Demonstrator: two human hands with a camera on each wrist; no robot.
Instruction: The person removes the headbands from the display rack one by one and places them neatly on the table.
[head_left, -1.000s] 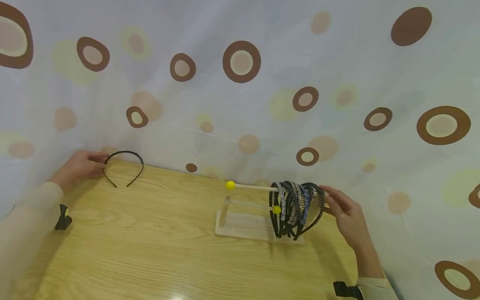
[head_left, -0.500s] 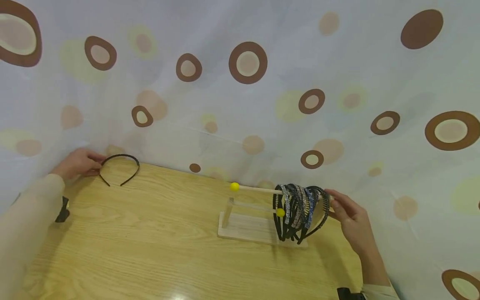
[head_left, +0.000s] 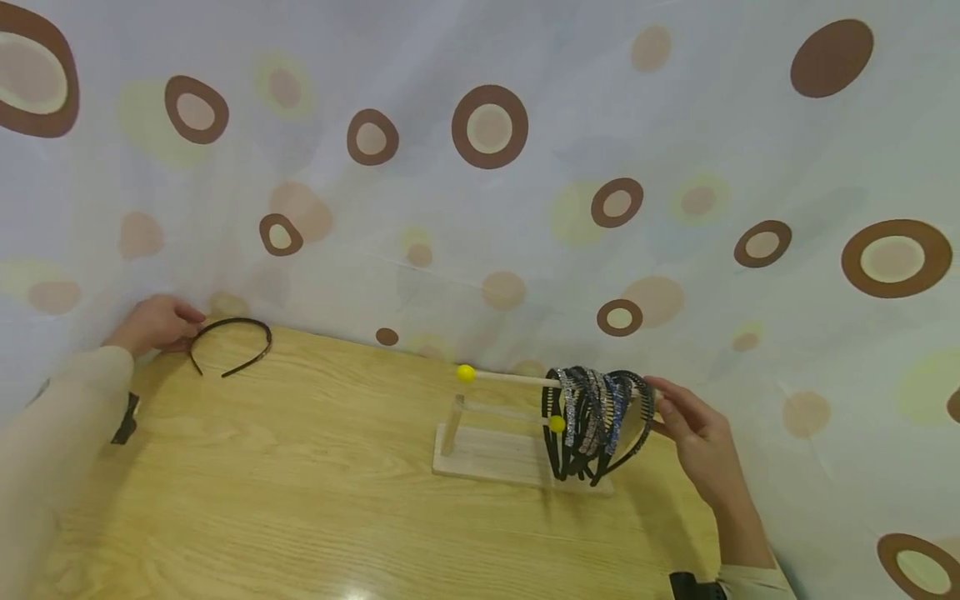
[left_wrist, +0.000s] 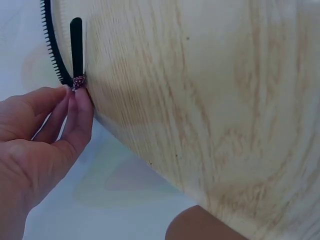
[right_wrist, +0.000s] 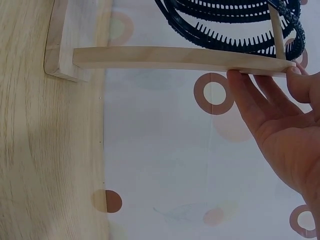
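At the far left of the table, my left hand (head_left: 157,323) pinches a dark headband (head_left: 236,320) by its side. In the left wrist view the fingertips of that hand (left_wrist: 50,125) meet at a reddish glittery patch on the headband (left_wrist: 76,47), which is black with comb teeth inside. My right hand (head_left: 701,437) grips the right upright of a wooden stand (head_left: 491,454). Seen from the right wrist, thumb and fingers hold the end of this upright (right_wrist: 165,57). Several sparkly headbands (head_left: 592,408) hang bunched on the stand's rods, near the right hand.
Yellow balls cap the rods, one at the back (head_left: 466,373) and one in front (head_left: 557,424). A wood-grain table (head_left: 300,483) lies under everything. Behind it hangs a white sheet (head_left: 420,192) with brown and yellow spots, close to both hands.
The headband in my left hand has shifted slightly left and down and turned a little. My right hand keeps its grip on the stand. The view has shifted slightly.
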